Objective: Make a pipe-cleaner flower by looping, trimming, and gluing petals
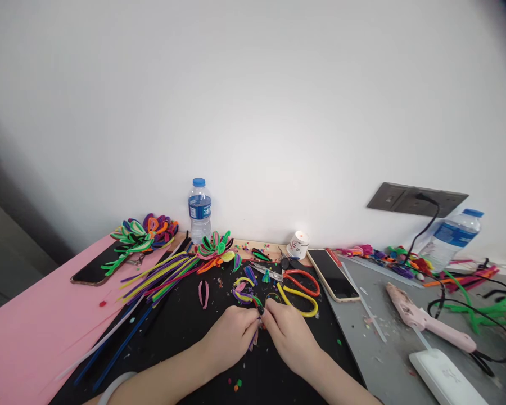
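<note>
My left hand (231,338) and my right hand (290,332) meet over the black mat (185,337), fingers closed and pinching a small piece of pipe cleaner (257,302). Green and red show at its top, and purple pokes out beneath my left fingers. The fingers hide most of it. Just beyond lies a curled purple, yellow and pink pipe cleaner piece (241,292). Scissors (301,289) with red and yellow handles rest open beyond my right hand. A pink loop (203,295) lies to the left on the mat.
A bundle of long pipe cleaners (160,281) lies at left, beside a pipe cleaner flower (215,247). A water bottle (199,211), paper cup (298,244) and phone (333,275) stand or lie near the wall. At right is a corded pink glue gun (430,323) and a white box (444,377).
</note>
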The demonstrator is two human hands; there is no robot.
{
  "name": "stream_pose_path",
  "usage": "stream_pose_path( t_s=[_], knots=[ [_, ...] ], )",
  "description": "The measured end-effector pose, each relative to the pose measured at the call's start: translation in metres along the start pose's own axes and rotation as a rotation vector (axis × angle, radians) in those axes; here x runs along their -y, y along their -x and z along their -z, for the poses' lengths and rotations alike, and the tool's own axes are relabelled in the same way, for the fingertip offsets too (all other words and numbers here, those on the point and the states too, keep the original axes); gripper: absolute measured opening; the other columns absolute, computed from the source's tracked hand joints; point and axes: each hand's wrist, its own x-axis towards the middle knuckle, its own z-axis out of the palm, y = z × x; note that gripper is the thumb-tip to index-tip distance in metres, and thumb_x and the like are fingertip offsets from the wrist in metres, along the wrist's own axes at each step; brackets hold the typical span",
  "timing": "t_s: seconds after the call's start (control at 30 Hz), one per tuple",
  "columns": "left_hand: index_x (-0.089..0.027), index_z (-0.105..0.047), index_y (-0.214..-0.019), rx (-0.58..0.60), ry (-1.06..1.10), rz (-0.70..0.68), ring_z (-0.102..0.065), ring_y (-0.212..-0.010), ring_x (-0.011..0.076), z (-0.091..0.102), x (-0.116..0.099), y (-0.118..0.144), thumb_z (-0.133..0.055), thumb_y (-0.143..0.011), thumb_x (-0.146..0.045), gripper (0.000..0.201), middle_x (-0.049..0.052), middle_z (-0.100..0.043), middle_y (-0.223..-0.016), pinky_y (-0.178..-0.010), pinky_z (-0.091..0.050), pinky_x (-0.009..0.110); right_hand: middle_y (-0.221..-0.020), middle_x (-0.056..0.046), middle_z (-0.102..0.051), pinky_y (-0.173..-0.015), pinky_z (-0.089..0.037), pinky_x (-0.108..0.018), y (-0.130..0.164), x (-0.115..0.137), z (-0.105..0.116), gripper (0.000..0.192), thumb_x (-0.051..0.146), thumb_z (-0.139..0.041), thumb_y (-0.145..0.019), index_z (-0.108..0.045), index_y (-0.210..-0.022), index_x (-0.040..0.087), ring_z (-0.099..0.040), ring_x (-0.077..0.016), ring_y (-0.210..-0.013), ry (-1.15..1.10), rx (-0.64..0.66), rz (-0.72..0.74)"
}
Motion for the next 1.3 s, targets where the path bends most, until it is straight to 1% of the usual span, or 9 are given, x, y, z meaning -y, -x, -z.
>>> stream_pose_path(
  t_s=[0.1,0.2,0.3,0.47,0.73,0.93,1.13,1.2,1.3],
  knots=[
    [-0.018,-0.046,-0.059,-0.012,-0.118,-0.035,-0.051,-0.052,0.0111,-0.001,-0.001,0.001,-0.033,-0.087,-0.018,0.031,-0.001,-0.054,-0.056,-0.053,-0.033,0.021,-0.058,0.003,-0.046,-0.048,-0.024,-0.023,0.0,0.0,0.0,0.026,0.021,-0.03,-0.088,-0.037,-0.063,0.02,-0.042,-0.0111,-0.05,0.009,0.009,0.033],
    [-0.018,-0.046,-0.06,0.004,-0.164,-0.053,-0.05,-0.053,0.0119,-0.001,-0.002,0.002,-0.032,-0.087,-0.018,0.03,-0.001,-0.053,-0.056,-0.053,-0.033,0.022,-0.057,0.003,-0.045,-0.047,-0.022,-0.023,0.001,0.002,0.002,0.027,0.02,-0.031,-0.088,-0.036,-0.061,0.02,-0.041,-0.0109,-0.05,0.048,0.002,0.05],
    [-0.018,-0.046,-0.062,0.009,-0.168,-0.043,-0.05,-0.054,0.0124,-0.001,-0.005,0.002,-0.032,-0.087,-0.018,0.029,0.0,-0.054,-0.058,-0.053,-0.033,0.022,-0.057,0.003,-0.043,-0.047,-0.021,-0.024,0.0,0.003,0.005,0.027,0.019,-0.032,-0.087,-0.036,-0.06,0.02,-0.039,-0.0107,-0.05,0.099,-0.008,0.068],
    [-0.019,-0.043,-0.062,0.02,-0.106,0.0,-0.049,-0.055,0.012,0.0,-0.009,0.002,-0.03,-0.087,-0.018,0.028,-0.001,-0.052,-0.059,-0.054,-0.034,0.022,-0.058,0.003,-0.043,-0.048,-0.021,-0.024,0.0,0.002,0.005,0.027,0.02,-0.031,-0.088,-0.035,-0.062,0.02,-0.039,-0.011,-0.05,0.127,-0.009,0.084],
    [-0.02,-0.04,-0.062,0.014,-0.06,0.07,-0.048,-0.055,0.0131,0.0,-0.01,0.0,-0.029,-0.086,-0.019,0.026,-0.001,-0.05,-0.059,-0.054,-0.032,0.024,-0.062,0.002,-0.044,-0.05,-0.027,-0.022,-0.002,-0.003,-0.003,0.024,0.015,-0.031,-0.087,-0.035,-0.065,0.02,-0.043,-0.0118,-0.055,-0.03,-0.018,0.088],
    [-0.02,-0.04,-0.068,0.023,-0.07,0.118,-0.049,-0.059,0.0152,-0.005,-0.005,-0.002,-0.03,-0.085,-0.02,0.02,0.0,-0.051,-0.064,-0.055,-0.032,0.025,-0.061,0.003,-0.04,-0.051,-0.026,-0.023,-0.003,-0.008,-0.005,0.025,0.013,-0.033,-0.086,-0.03,-0.062,0.02,-0.039,-0.0114,-0.055,-0.044,-0.045,0.086],
    [-0.019,-0.043,-0.079,0.009,0.008,0.124,-0.05,-0.073,0.0172,-0.007,-0.003,-0.002,-0.029,-0.087,-0.021,0.016,0.003,-0.054,-0.08,-0.064,-0.035,0.027,-0.056,0.005,-0.035,-0.049,-0.024,-0.022,-0.006,-0.008,-0.007,0.028,0.018,-0.032,-0.088,-0.025,-0.061,0.02,-0.035,-0.0104,-0.051,-0.177,-0.058,0.033],
    [-0.019,-0.043,-0.08,-0.002,0.045,0.123,-0.049,-0.072,0.0164,-0.007,-0.003,-0.001,-0.028,-0.087,-0.021,0.016,0.003,-0.053,-0.081,-0.065,-0.035,0.027,-0.056,0.005,-0.034,-0.048,-0.024,-0.022,-0.007,-0.008,-0.009,0.028,0.019,-0.033,-0.087,-0.025,-0.061,0.021,-0.033,-0.0101,-0.05,-0.234,-0.081,0.014],
    [-0.019,-0.043,-0.076,-0.032,0.076,0.098,-0.045,-0.067,0.0143,-0.004,-0.005,-0.002,-0.026,-0.088,-0.022,0.02,0.001,-0.051,-0.076,-0.062,-0.033,0.026,-0.055,0.006,-0.033,-0.048,-0.023,-0.022,-0.005,-0.008,-0.011,0.027,0.019,-0.034,-0.087,-0.026,-0.061,0.021,-0.032,-0.01,-0.05,-0.313,-0.118,-0.013]
  ],
)
